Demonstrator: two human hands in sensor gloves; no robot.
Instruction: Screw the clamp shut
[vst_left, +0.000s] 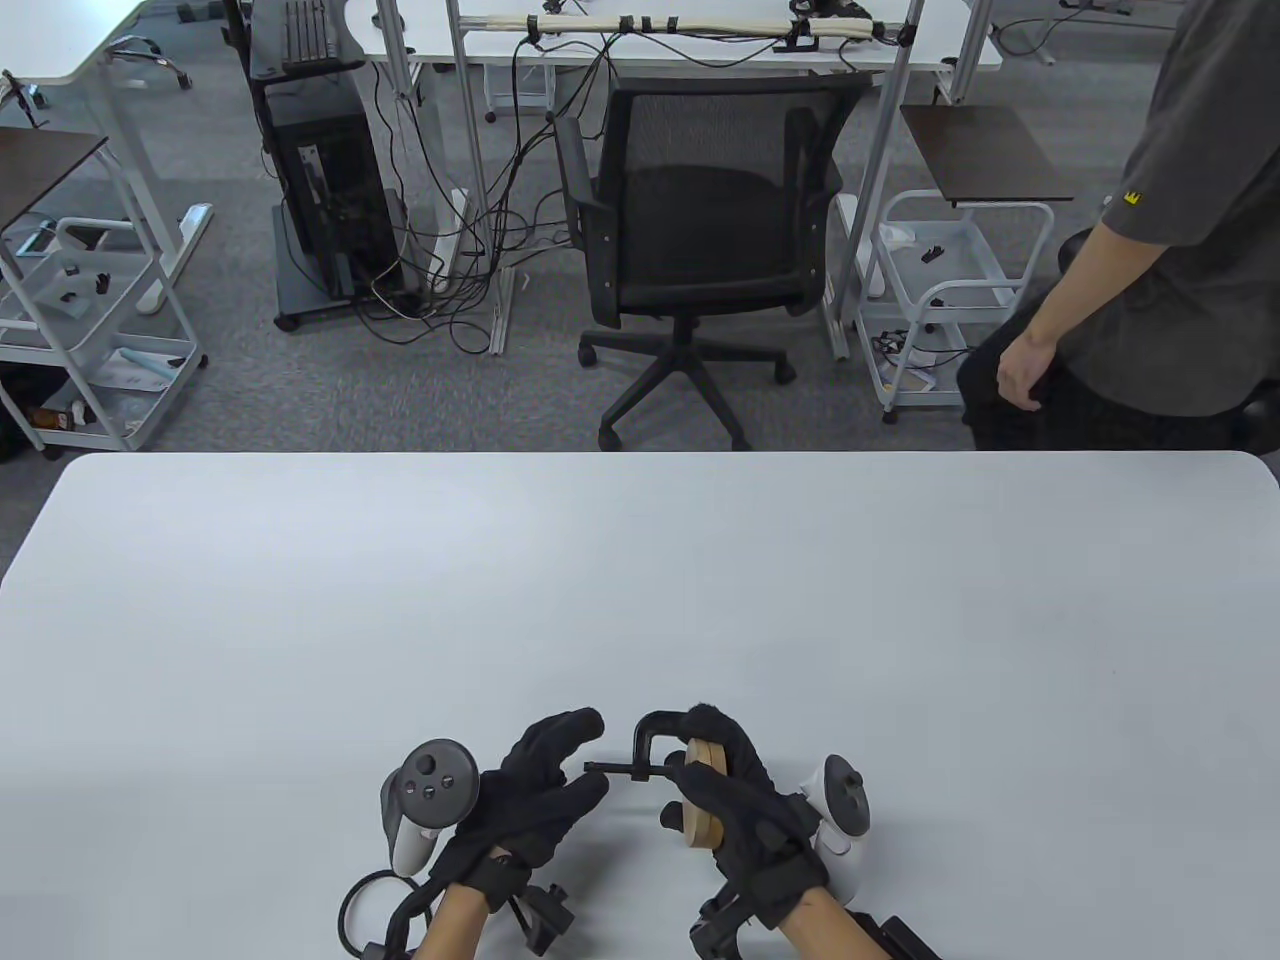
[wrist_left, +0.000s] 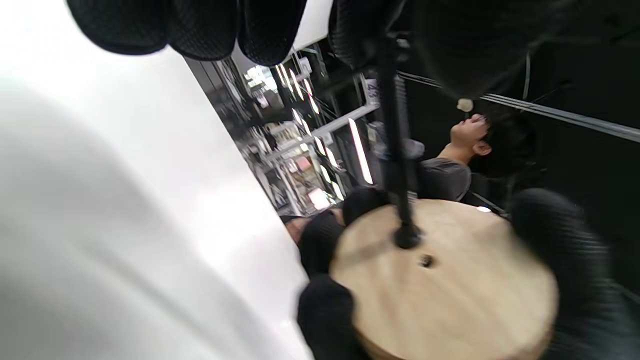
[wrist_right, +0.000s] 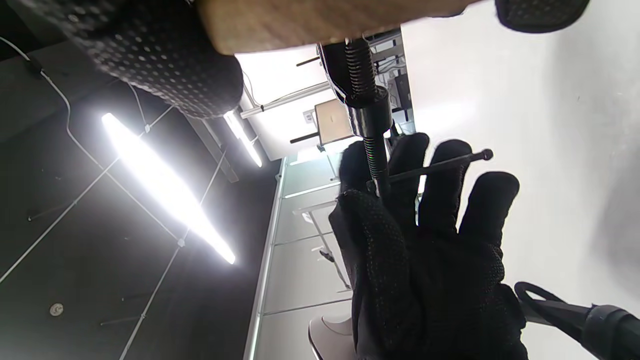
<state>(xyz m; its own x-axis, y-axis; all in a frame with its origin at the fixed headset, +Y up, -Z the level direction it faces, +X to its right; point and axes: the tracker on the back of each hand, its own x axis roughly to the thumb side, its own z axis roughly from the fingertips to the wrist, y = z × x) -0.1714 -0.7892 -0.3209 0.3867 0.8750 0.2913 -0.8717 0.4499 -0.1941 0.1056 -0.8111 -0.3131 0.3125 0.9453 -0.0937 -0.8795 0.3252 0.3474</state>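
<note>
A black C-clamp sits around a round wooden disc near the table's front edge. My right hand grips the disc and clamp frame and holds them on edge. The clamp's threaded screw points left, and its tip meets the disc's face. My left hand is spread at the screw's end. In the right wrist view the thin handle bar lies across the outstretched left fingers, with the thumb beside the screw.
The white table stretches far ahead and to both sides. Beyond its far edge stand a black office chair, white carts, and a person in a grey shirt at the right.
</note>
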